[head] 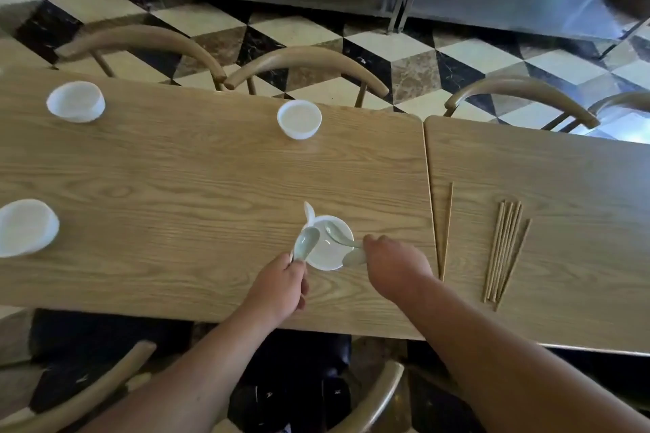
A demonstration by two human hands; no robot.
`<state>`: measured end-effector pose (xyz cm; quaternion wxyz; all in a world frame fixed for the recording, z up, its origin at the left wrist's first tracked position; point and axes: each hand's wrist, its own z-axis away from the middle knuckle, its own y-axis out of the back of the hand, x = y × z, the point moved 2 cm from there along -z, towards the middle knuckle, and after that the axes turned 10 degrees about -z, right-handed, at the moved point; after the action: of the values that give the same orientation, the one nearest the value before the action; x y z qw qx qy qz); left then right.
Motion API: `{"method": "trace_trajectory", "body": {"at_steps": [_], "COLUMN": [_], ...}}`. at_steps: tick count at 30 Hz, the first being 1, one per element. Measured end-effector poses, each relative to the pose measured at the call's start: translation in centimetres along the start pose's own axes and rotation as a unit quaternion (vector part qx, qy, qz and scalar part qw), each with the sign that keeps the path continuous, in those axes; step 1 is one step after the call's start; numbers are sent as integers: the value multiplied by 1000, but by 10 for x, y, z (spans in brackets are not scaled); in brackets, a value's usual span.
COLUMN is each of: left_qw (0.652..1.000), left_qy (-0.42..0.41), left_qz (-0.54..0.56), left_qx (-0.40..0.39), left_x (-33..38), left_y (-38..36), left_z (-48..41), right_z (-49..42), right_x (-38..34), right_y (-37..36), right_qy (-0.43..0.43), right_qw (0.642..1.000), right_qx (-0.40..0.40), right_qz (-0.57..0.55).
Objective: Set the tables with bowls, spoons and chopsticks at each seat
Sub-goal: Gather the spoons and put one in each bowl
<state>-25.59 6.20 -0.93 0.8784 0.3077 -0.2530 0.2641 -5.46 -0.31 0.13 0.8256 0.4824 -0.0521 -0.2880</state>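
White porcelain marked the seat nearest the person: a small bowl (330, 263) stood near the front edge of the left wooden table (176, 183), with soup spoons gathered at it. The left hand (278, 286) gripped the handle of a pale spoon (306, 243), its scoop raised at the bowl's left rim. The right hand (394, 265) pinched the handle of a second spoon (334, 234), whose scoop lay inside the bowl. A third spoon (353, 257) showed just beside its fingertips; whether that hand held it too could not be told. A fourth spoon (308, 212) stuck out past the far rim. Three more bowls sat on the same table: a far-left bowl (75, 101), a far-middle bowl (299, 119) and a near-left bowl (26, 227). On the adjoining right table (562, 169) lay a bundle of chopsticks (503, 250), with a separate pair (446, 228) beside the seam.
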Motion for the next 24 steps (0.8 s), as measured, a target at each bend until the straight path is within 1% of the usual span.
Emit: {"method": "trace_trajectory", "body": {"at_steps": [4,7,10,14,16,19,22,24], "left_qw": [1000,999,998,996,996,996,995,995], "left_qy": [28,44,51,63,67,65,60,57], "left_qz": [9,18,15,18,20,27,36,48], "left_qx": [3,21,41,58,61,62,68,71], "left_x": [-2,0,2,4,4,2,2,1], "left_y": [2,8,14,21,24,32,44,53], "left_z": [6,11,16,29,35,39,37,34], "right_z": [-19,-33,-38,-36,-33,-24,-13,-11], "right_x": [-8,-12,-12,-8,-6,-9,-26,-49], "right_y": [-4,-11,-15,-15,-13,-4,5,9], "right_qy": [48,86,100,107,108,84,52,31], "right_qw": [996,988,984,984,988,996,991,978], "right_qx": [-11,-16,-12,-14,-13,12,41,35], "right_qz": [78,129,145,139,111,26,-116,-204]}}
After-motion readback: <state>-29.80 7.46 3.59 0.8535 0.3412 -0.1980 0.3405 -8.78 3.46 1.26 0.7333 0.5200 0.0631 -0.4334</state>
